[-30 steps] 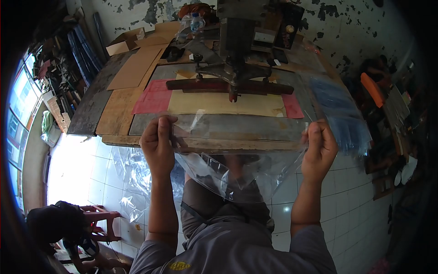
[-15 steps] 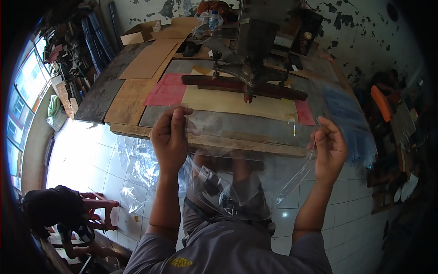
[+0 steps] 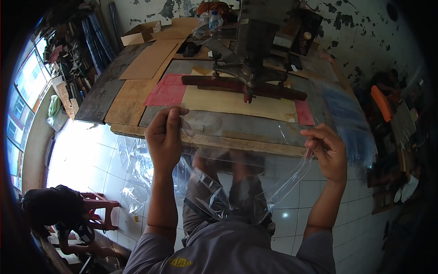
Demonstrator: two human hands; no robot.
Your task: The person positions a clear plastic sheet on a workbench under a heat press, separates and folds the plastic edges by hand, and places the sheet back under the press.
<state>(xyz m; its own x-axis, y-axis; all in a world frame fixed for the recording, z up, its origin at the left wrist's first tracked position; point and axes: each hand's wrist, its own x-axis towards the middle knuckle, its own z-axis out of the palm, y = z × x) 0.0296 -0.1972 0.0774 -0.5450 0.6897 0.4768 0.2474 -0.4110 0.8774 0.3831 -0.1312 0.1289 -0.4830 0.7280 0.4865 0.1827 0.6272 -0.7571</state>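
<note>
worktable (image 3: 122, 105) fills the middle of the room, press (image 3: 258, 39) standing over it. blue plastic sheets (image 3: 349, 125) draped at its right edge. clear film (image 3: 244, 173) hangs in front of the table's near edge, strung between both hands, sagging in the middle. yellow strip (image 3: 219, 101) under the press bar, pink piece (image 3: 166, 89) at its left end. left hand (image 3: 164, 139) pinches the film's left edge, thumb on fingers. right hand (image 3: 327, 153): fingers loosely curled, narrow, tips holding the right edge. bottle (image 3: 214, 22) at back.
</note>
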